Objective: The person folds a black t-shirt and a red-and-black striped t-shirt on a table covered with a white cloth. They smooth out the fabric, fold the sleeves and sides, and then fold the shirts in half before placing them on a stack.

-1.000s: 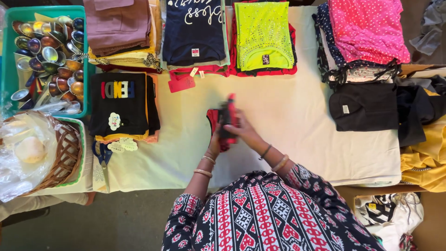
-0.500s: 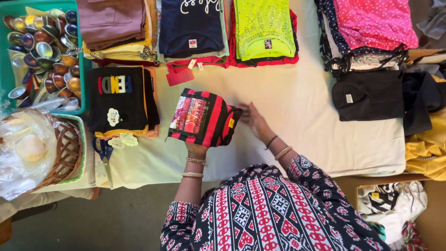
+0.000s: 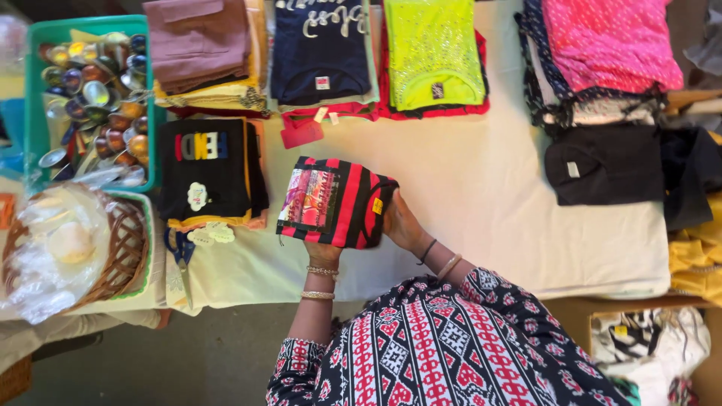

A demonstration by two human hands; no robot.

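Folded red-and-black striped garment (image 3: 336, 201), soft knit with a glossy printed panel, is held flat above the cream tablecloth (image 3: 481, 195) | left hand (image 3: 322, 252) is clasped under its near edge | right hand (image 3: 402, 223) is closed on its right edge | black folded shirt (image 3: 207, 169) lies just left.

A folded red-and-black striped shirt (image 3: 338, 201) is held flat above the white-covered bench (image 3: 481, 188). The left hand (image 3: 322, 252) grips its near edge from below, and the right hand (image 3: 402, 224) presses its right side (bangles on both wrists). Just left lies a black shirt (image 3: 207, 169); beyond it, a green tray (image 3: 34, 45) of shiny cups.
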